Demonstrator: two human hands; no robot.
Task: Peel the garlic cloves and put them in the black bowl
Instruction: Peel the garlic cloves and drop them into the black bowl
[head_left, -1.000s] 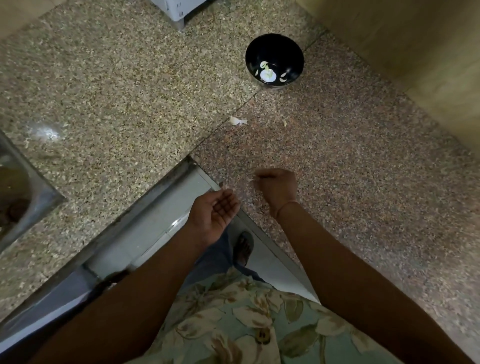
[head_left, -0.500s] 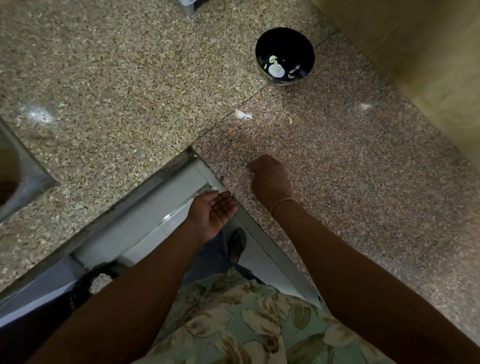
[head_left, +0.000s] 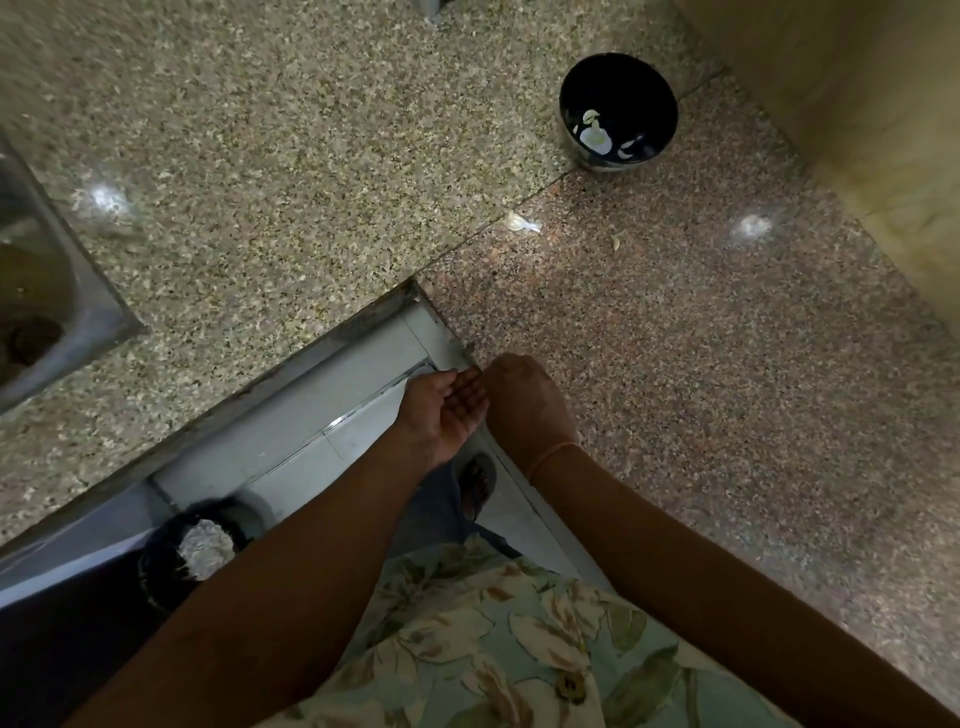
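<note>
The black bowl (head_left: 618, 111) stands at the back of the speckled countertop (head_left: 701, 364) and holds a few pale peeled garlic cloves. A garlic clove in its skin (head_left: 521, 222) lies on the counter in front of the bowl, with a small scrap (head_left: 616, 241) to its right. My left hand (head_left: 447, 410) is palm up, fingers relaxed, just below the counter's inner corner edge. My right hand (head_left: 524, 400) rests at that edge, touching the left fingertips. Its back faces me and its fingers are hidden underneath.
A steel sink (head_left: 36, 291) is set into the counter at the left. A yellowish wall (head_left: 857, 104) bounds the right side. On the floor below are a dark bin with white contents (head_left: 200, 545) and a sandalled foot (head_left: 475, 483).
My right hand has slid back across the counter to its edge and now meets my left palm. The left hand stayed cupped below the edge.
</note>
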